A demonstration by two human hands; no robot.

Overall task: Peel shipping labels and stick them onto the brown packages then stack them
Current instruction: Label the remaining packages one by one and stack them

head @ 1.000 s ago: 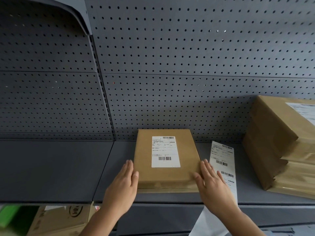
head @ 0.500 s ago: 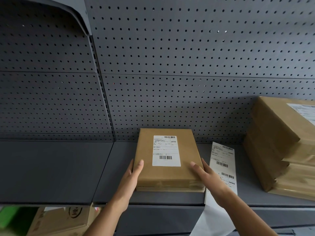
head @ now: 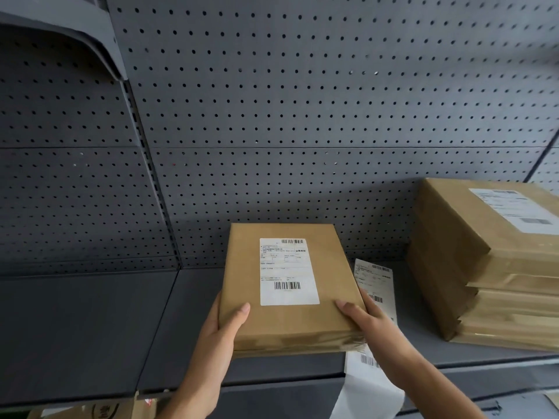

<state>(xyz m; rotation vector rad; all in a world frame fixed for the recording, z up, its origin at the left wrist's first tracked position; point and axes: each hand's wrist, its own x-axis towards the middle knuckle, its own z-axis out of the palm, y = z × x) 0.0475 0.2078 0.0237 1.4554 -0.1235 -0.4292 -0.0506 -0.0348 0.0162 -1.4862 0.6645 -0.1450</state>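
One brown package [head: 242, 267] bearing one label [head: 287, 270], gripped by left hand [head: 223, 331] and right hand [head: 369, 322]. One label strip [head: 378, 285] on shelf [head: 90, 328]. One package stack [head: 453, 252] at right, count unclear.

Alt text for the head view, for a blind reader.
The left hand and right hand grip a flat brown paper package with a white shipping label, at a dark grey shelf. A stack of similar brown packages stands at right.
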